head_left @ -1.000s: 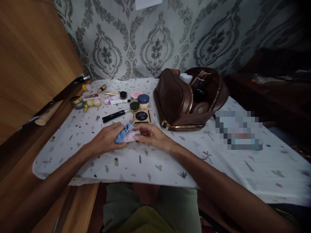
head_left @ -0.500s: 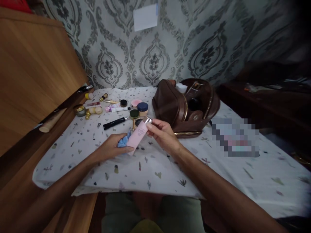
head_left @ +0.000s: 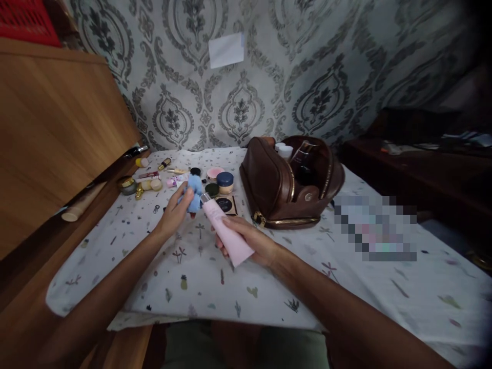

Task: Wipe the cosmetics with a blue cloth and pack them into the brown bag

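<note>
In my right hand (head_left: 249, 238) I grip a pink squeeze tube (head_left: 226, 233), its silver cap pointing up and to the left. My left hand (head_left: 175, 207) pinches a crumpled blue cloth (head_left: 195, 193) close beside that cap. Whether cloth and cap touch I cannot tell. Behind the hands lie several cosmetics: a jar with a dark blue lid (head_left: 225, 182), a dark green-lidded jar (head_left: 211, 189), a pink round compact (head_left: 216, 173) and a black round item in a square case (head_left: 226, 206). The black tube near my left hand is mostly hidden.
An unzipped brown leather bag (head_left: 269, 184) with bottles inside stands right of centre. Small cosmetics, among them a glass jar (head_left: 126, 185), sit at the left by a wooden panel (head_left: 57, 138). A blurred-out flat object (head_left: 374, 228) lies to the right on the patterned cloth.
The tube has passed from my left hand's hold into my right fist and turned, its cap now toward the upper left. My left hand has moved up with the blue cloth toward the cap.
</note>
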Demonstrator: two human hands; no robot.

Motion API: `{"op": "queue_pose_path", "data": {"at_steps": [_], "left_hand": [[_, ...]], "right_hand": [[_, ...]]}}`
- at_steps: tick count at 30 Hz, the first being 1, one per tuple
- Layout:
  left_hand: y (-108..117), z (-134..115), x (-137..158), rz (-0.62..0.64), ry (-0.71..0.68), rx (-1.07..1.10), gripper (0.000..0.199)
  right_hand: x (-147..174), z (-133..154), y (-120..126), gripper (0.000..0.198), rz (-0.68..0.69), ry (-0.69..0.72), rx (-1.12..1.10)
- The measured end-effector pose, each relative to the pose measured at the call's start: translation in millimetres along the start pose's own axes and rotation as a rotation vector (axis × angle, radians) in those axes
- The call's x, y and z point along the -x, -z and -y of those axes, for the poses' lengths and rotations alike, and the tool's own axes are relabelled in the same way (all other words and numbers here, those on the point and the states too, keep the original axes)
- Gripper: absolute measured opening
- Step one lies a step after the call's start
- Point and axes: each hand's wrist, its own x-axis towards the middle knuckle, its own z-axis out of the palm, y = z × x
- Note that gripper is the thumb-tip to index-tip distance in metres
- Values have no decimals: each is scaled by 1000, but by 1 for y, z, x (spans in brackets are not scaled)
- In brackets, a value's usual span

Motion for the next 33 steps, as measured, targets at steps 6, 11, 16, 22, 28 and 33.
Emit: {"op": "queue_pose_path", "data": {"at_steps": [6,11,16,22,28,33], "left_hand": [[-9,3,-4,134,-139,-101,47],[-6,6,2,132,-113,-162,42],[-4,5,6,133,-100,-225,40],[-3,4,7,141,-86,-206,39],[-1,3,9,130,-78,-127,41],[-1,0,12,118,-80,-98,40]], "right_hand": [[-1,-1,5,45,108,-124,-4],[0,-2,4,44,98,-124,106],[1,-4,2,34,23,-10,438],[0,-7,-1,35,10,42,479],[0,-5,-5,47,59,-93,190],[-1,-6,-2,50,101,-150,59]]}}
